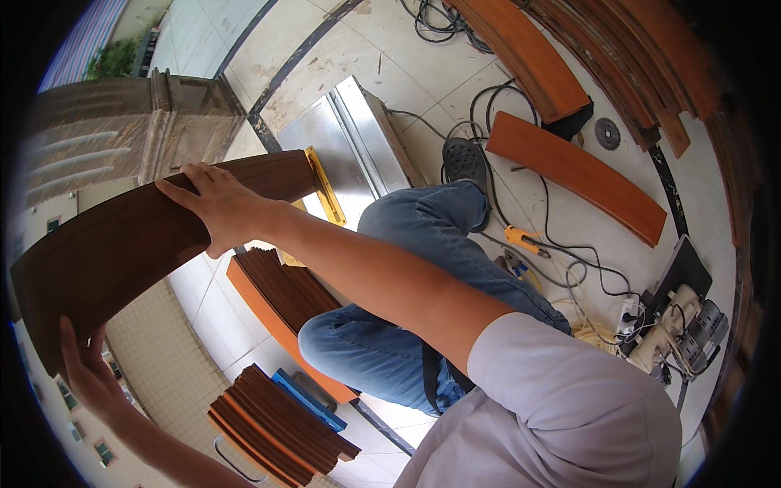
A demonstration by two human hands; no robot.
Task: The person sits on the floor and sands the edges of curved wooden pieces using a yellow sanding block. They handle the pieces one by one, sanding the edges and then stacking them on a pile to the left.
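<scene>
Spanning the dark brown board [122, 236], your right hand [220, 207] grasps it near the middle, fingers spread over the face, while your left hand [89, 374] grips its lower-left end. So the board stretches across the left of the frame, its inner end coming up against a yellow bar [327, 189] beside the silver tabletop [305, 134]. Even support looks like the key here: let the left hand carry the outer end level and the right hand steer, so nothing twists. Watch that inner end; sitting squarely along the bar seems best, though contact underneath can't be told from here. Mind your knee [342, 337] and the stack of brown strips [281, 285] just below your right forearm; room there looks tight, so avoid dipping the board. Farther out, black cable [438, 34] tangles at the top of the frame and loops by your dark shoe [465, 161]: better to hold that foot steady.
</scene>
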